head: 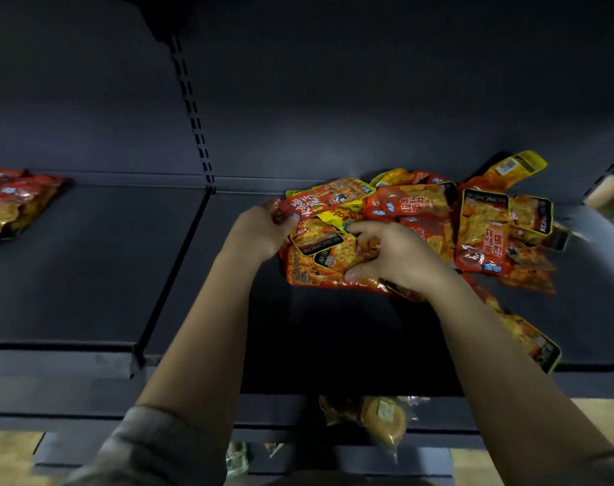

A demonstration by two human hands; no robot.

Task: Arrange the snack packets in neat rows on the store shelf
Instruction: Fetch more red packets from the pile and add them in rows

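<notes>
Both hands in jumbled heap of glossy red-orange foil snack packets (421,222) on dark metal shelf (88,268), right of centre. Left hand (260,233) pinches edge of red packet (319,201) atop heap; right hand (396,254) curls round orange packet (323,257). Likely light, limp, slippery; safest grip at sealed edges. Tidier packet group (14,201) far left.
</notes>
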